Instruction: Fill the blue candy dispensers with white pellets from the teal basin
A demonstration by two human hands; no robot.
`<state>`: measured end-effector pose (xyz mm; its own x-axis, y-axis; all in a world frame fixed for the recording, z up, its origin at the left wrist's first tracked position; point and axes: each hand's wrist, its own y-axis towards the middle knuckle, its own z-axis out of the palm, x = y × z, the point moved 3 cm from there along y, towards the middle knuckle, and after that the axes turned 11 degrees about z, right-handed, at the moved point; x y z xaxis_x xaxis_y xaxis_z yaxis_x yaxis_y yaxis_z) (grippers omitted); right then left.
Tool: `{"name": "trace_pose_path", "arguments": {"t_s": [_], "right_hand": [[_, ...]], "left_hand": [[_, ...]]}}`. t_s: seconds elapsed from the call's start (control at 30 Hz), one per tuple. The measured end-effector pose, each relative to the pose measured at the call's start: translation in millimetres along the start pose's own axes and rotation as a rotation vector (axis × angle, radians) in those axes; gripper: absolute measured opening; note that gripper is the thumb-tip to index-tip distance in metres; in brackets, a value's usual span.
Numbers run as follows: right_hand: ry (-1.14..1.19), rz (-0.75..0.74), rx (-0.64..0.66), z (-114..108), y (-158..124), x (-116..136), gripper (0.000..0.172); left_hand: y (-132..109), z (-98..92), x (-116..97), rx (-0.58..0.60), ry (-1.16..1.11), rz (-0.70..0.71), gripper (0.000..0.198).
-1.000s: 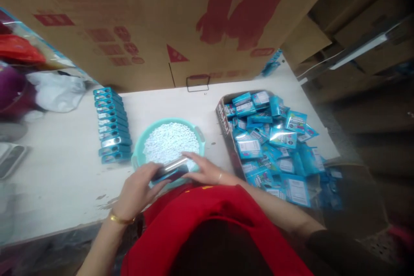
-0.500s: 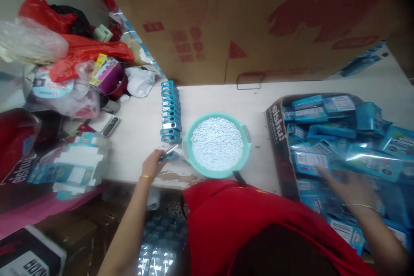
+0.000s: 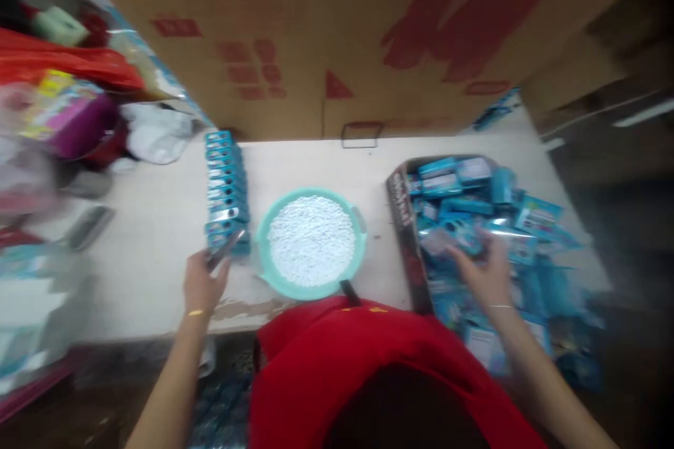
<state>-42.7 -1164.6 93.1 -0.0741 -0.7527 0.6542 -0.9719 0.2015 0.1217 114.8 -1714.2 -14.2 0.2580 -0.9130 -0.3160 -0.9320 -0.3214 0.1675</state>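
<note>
On the left, my left hand (image 3: 204, 285) is closed on a small shiny silver-and-dark case (image 3: 225, 250), blurred by motion. It is just in front of the near end of a row of small blue boxes (image 3: 227, 186). My right hand (image 3: 489, 273) reaches over a dark carton (image 3: 406, 245) full of blue printed packets (image 3: 442, 186). Its thumb and fingers look spread, though blur hides whether they touch a packet. Between both hands stands a mint-green basin (image 3: 268, 270) filled with small whitish pellets (image 3: 312, 240).
A large brown cardboard box (image 3: 295, 7) walls off the back of the white tabletop (image 3: 147, 245). Bags, a purple container (image 3: 87, 123) and a white cloth (image 3: 155, 132) crowd the left side. Blurred light-blue cartons (image 3: 26, 316) lie at the left front.
The view has swung right. My right hand has drawn back toward the carton's left part, away from its far side. My left hand still grips the shiny case, now tilted more upright.
</note>
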Motion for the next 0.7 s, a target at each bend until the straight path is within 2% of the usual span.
{"name": "trace_pose_path", "arguments": {"t_s": [0.1,0.17,0.27,0.37,0.43,0.5,0.6,0.7], "right_hand": [[-0.06,-0.165,0.165,5.2,-2.1,52.4,0.042],[0.012,-0.141,0.259,13.4,-2.9,67.4,0.038],[0.341,0.123,0.416,30.5,-8.9,64.5,0.037],[0.753,0.491,0.716,54.2,-23.9,53.1,0.039],[0.93,0.65,0.863,66.0,-33.3,48.5,0.04],[1.021,0.726,0.88,72.5,-37.0,44.0,0.039],[1.038,0.785,0.835,75.5,-36.1,38.6,0.032],[1.016,0.784,0.971,76.8,-37.5,45.9,0.024]], "left_hand": [[3.5,8.3,-38.4,0.21,-0.202,0.143,0.04],[4.2,13.6,-67.4,0.386,-0.303,0.235,0.04],[2.3,17.3,-103.9,0.595,-0.278,0.34,0.037],[0.3,26.5,-125.5,0.734,-0.095,0.377,0.032],[0.1,42.2,-135.3,0.793,-0.014,0.309,0.027],[0.9,66.4,-147.4,0.808,-0.032,0.234,0.021],[4.6,110.6,-171.4,0.773,-0.122,0.198,0.018],[9.1,145.6,-193.1,0.709,-0.205,0.184,0.022]]}}
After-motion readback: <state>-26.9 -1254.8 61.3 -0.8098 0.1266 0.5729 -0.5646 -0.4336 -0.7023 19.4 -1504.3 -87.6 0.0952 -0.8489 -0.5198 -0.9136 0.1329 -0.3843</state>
